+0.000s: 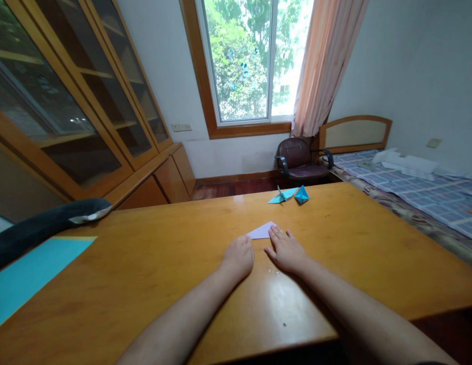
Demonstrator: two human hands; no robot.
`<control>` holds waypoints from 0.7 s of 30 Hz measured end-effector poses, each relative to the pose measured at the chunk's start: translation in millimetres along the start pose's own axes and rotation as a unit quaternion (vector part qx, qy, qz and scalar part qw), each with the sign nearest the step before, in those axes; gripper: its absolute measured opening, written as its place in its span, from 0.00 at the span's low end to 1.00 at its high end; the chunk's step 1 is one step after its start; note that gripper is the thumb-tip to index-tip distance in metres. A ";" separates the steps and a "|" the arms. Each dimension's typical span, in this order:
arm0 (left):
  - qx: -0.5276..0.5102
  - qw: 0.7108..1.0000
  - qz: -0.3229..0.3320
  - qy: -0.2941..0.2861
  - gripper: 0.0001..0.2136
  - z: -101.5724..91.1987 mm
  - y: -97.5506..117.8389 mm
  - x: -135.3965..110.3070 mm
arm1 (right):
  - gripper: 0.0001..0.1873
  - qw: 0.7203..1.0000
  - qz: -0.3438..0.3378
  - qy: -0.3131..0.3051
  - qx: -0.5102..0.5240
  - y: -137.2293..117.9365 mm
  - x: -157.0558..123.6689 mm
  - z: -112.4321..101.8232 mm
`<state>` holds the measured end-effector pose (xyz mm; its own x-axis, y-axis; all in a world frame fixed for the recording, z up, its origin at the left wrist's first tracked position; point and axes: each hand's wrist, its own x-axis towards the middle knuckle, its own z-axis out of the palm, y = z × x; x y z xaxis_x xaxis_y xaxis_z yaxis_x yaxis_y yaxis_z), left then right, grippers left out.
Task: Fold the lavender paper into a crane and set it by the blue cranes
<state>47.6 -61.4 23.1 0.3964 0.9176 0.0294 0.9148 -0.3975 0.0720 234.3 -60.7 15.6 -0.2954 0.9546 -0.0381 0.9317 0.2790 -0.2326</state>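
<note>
A folded piece of pale lilac paper (261, 231) lies on the wooden table between my hands, its visible part tapering toward the left. My left hand (239, 256) is closed at the narrow left end, its fingertips pinching or pressing the paper there. Fingers stretched out, my right hand (286, 248) lies flat with its fingertips on the paper's right end. Part of that end is hidden under the fingers. Beyond the hands sit a folded blue paper crane (282, 195) and a smaller blue folded paper shape (301, 195).
The wooden table (175, 263) fills the foreground. A turquoise sheet (41, 268) and a dark cushion-like object (49, 218) lie at the left. Farther off are a glass-door cabinet (106, 101), a brown armchair (296, 157) and a bed (422, 187).
</note>
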 end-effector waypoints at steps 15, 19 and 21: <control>0.034 0.986 -0.120 -0.107 0.20 -26.3 -1.1 -9.6 | 0.39 1.000 0.004 -0.003 0.014 0.3 -0.1 1.0; 0.018 0.981 -0.148 -0.127 0.17 -46.0 -15.7 17.6 | 0.39 1.000 0.002 0.000 0.016 -0.4 -1.2 0.6; -0.005 0.983 -0.148 -0.111 0.14 -49.6 -25.5 32.6 | 0.39 1.000 0.001 0.005 0.018 -0.8 -1.6 0.3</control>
<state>33.4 -21.3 71.7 0.1206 0.9695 -0.2134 0.9923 -0.1113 0.0549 233.9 -62.5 15.6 -0.2916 0.9561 -0.0291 0.9239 0.2737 -0.2676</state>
